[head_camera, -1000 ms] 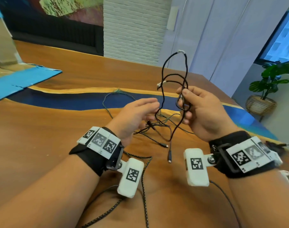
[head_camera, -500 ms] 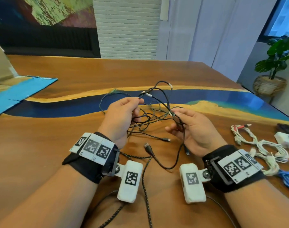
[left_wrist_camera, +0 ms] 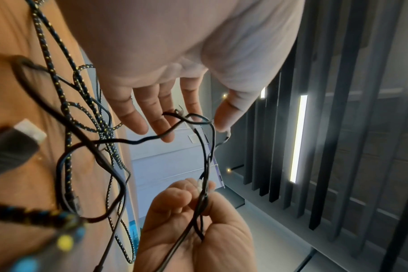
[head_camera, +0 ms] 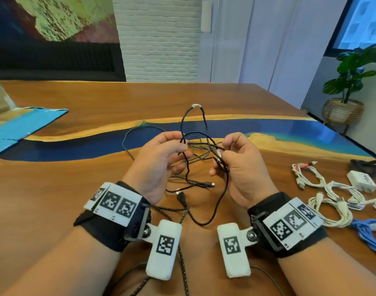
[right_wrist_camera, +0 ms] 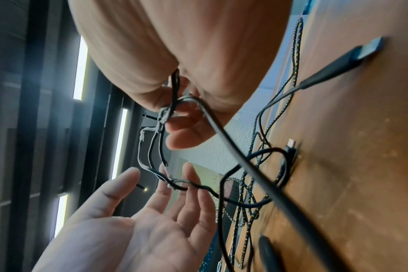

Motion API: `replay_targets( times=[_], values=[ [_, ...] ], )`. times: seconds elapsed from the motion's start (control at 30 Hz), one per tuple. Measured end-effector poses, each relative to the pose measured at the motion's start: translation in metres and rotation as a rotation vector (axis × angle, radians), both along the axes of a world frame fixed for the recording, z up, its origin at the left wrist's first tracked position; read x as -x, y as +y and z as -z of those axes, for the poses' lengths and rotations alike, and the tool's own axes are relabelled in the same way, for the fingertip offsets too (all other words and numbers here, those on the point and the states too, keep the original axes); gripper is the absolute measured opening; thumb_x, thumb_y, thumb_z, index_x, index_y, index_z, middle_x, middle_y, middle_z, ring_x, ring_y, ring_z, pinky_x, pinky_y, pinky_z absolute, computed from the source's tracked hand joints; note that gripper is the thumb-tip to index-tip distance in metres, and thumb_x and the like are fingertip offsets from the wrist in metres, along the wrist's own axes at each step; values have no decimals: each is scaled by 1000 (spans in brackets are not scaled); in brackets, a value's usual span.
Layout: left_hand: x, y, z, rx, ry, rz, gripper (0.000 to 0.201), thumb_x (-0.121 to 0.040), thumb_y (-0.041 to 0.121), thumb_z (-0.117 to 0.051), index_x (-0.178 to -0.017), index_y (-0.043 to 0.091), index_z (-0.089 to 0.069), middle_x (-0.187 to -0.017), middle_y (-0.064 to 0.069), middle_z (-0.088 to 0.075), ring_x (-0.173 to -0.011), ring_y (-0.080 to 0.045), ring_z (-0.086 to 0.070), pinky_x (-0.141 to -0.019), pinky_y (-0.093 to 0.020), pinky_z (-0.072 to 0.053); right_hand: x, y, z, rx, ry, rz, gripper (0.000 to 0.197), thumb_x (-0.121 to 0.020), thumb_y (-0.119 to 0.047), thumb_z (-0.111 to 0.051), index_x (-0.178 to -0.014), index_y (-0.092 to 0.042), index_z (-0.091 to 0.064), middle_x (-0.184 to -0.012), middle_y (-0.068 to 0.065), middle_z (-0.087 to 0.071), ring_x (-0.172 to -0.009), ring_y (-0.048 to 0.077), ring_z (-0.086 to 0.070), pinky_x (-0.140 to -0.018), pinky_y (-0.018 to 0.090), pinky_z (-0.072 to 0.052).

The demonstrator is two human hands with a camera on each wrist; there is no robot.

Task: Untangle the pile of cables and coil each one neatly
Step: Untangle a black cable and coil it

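A thin black cable with white tape at its top bend hangs in loops between both hands above the wooden table. My right hand pinches a bunched section of it between thumb and curled fingers. My left hand is spread, and the cable lies across its straight fingers; the thumb stays apart. A braided black-and-yellow cable sprawls on the table beneath, tangled with the black one. The black USB plug rests on the wood between my wrists.
Several coiled white cables, a white charger and a blue cable lie at the right. A blue sheet covers the far left. A potted plant stands beyond the right edge.
The right hand brought the cable down from its raised position and still pinches it. The taped loop stands up again. The left hand has spread its fingers under the strand.
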State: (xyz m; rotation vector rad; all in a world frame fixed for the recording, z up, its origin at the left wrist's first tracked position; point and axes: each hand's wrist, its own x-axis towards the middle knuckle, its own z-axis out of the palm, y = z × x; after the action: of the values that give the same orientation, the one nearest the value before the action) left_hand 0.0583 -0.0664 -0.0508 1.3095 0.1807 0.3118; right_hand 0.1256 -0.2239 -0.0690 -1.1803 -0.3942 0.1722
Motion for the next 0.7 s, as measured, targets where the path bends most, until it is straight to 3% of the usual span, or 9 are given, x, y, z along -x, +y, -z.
replay_targets(
  times=[0.07, 0.17, 0.23, 0.33, 0.4, 0.5, 0.6, 0.7],
  values=[
    [1, -2, 1, -43, 4, -4, 18, -94, 11, -64, -108, 21, -69, -102, 0, -71, -95, -20, -67, -85, -39, -45, 2, 1, 0, 8, -18, -17, 36, -92, 20, -38, -90, -13, -51, -83, 10, -55, -55, 21, -54, -48, 32, -52],
    [0, -2, 2, -123, 8, -38, 13, -99, 22, -61, -99, 20, -75, -89, 3, -72, -91, -15, -67, -82, -37, -45, 6, 2, -2, -53, 46, -108, 33, -94, 17, -39, -95, -11, -55, -79, 8, -59, -61, 22, -61, -56, 35, -56],
    [-1, 1, 1, -91, 22, -69, 22, -103, 27, -55, -96, 20, -75, -84, 5, -72, -88, -14, -66, -79, -34, -45, 5, 2, -3, -119, 112, -139, 30, -94, 15, -42, -93, -10, -59, -78, 10, -62, -68, 22, -65, -65, 37, -60],
    [-3, 11, 0, -13, 23, -138, 28, -107, 30, -49, -94, 19, -71, -92, 4, -72, -92, -16, -65, -79, -35, -47, 0, -1, -5, -248, 208, -91, 32, -95, 14, -41, -90, -11, -61, -79, 12, -61, -70, 22, -68, -73, 38, -61],
    [-4, 18, -1, 65, 12, -193, 29, -107, 29, -48, -91, 19, -68, -91, 1, -69, -91, -19, -65, -80, -36, -49, -4, -4, -6, -277, 265, -22, 34, -97, 13, -39, -98, -13, -61, -79, 9, -62, -67, 20, -69, -61, 31, -59],
    [-3, 21, -3, 240, -22, -198, 29, -108, 29, -46, -91, 13, -64, -75, -1, -63, -68, -20, -66, -73, -35, -57, -7, -8, -7, -225, 286, 37, 33, -97, 9, -42, -109, -15, -61, -76, 4, -63, -53, 12, -56, -39, 21, -36],
    [-3, 22, -4, 268, -38, -186, 26, -108, 28, -45, -94, 13, -60, -68, 1, -54, -58, -17, -57, -62, -31, -56, -9, -9, -7, -221, 292, 2, 22, -99, 2, -48, -108, -14, -60, -77, 2, -66, -43, 8, -41, -35, 18, -27],
    [-5, 23, -3, 174, -16, -218, 23, -108, 24, -46, -99, 15, -66, -74, 2, -54, -70, -18, -57, -68, -33, -51, -7, -10, -8, -211, 282, -20, 17, -103, -7, -48, -108, -14, -62, -78, 3, -70, -48, 9, -48, -39, 20, -33]
  ],
)
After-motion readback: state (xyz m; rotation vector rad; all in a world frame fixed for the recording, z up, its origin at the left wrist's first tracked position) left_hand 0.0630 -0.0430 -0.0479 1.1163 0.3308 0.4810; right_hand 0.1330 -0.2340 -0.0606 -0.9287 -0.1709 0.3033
